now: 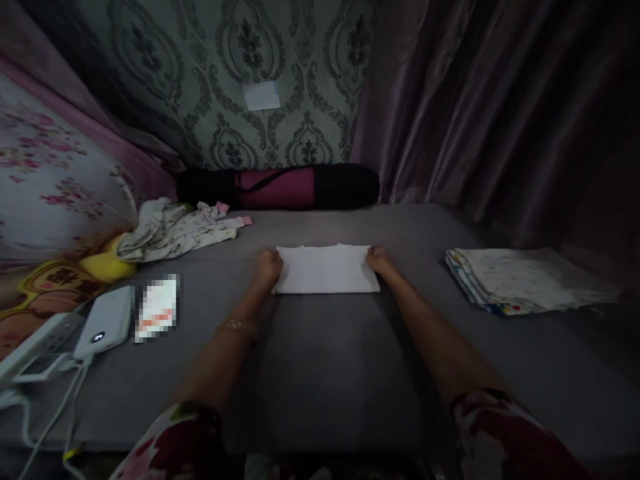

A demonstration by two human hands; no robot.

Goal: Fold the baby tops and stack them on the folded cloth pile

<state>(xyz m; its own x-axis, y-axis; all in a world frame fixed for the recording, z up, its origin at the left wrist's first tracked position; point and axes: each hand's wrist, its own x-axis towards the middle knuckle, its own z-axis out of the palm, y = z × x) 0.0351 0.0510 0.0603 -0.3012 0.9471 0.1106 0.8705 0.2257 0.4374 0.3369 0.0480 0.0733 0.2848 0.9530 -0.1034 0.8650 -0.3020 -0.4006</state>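
The cloth point(327, 270) was plain white, the sheet point(320, 360) grey. The wallpaper point(295, 73) bore dark medallions (on dim grey-green).

The single view looks from the person's head, facing forward and down across a grey surface point(320, 360), with the patterned sleeves point(175, 433) close by at its lower edge. The left hand point(270, 267) and right hand point(379, 260) lie farther off, near mid-picture, with the white cloth point(327, 270) between them. Its wide field reaches the papered wall point(250, 40) opposite, the curtain point(425, 100) to the right and floral fabric point(55, 167) to the left.
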